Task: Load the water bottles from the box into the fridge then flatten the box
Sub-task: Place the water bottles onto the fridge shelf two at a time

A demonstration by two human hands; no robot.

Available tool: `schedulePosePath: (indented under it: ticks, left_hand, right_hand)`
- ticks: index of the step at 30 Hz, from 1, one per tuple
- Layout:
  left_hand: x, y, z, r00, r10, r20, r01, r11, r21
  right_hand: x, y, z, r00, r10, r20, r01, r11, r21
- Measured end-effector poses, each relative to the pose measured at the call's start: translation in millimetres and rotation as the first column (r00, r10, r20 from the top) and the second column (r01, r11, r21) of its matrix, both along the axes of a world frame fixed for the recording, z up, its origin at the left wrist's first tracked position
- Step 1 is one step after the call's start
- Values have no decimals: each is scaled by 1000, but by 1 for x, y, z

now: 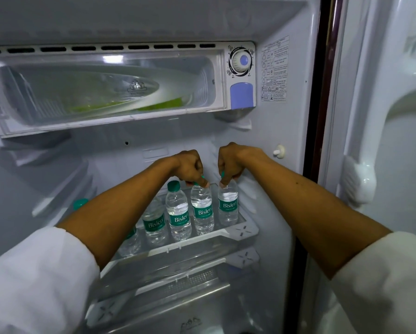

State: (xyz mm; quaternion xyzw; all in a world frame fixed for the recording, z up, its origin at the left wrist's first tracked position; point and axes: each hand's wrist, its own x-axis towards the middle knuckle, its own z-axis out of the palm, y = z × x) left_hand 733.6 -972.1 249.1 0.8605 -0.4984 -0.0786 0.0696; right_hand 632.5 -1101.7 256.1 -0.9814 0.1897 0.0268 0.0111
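Left hand (pixel 190 166): curled tight, pinching the green cap of a clear, bumpy plastic bottle (pixel 202 210).
Right hand (pixel 229 162): curled tight, pinching the top of the end bottle (pixel 228 206).
Bottles: standing in a row on the see-through fridge shelf (pixel 243 231).

Free shelf (pixel 244 229) corner right of bottles (pixel 203 209)

Your left forearm (pixel 120 208) hides most of two bottles left of the Bisleri bottle (pixel 178 213); only a green cap (pixel 80 203) shows. Fingers cover two caps right of it. The sticker's (pixel 274 68) print is unreadable.
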Motion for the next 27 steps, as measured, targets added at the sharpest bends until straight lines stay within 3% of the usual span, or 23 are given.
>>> schedulePosePath:
  ticks: [27]
  left_hand:
    - [-18, 8, -8, 989, 88, 120, -79, 994, -78]
  right_hand:
    - [5, 3, -2, 998, 44, -37, -46, 997, -61]
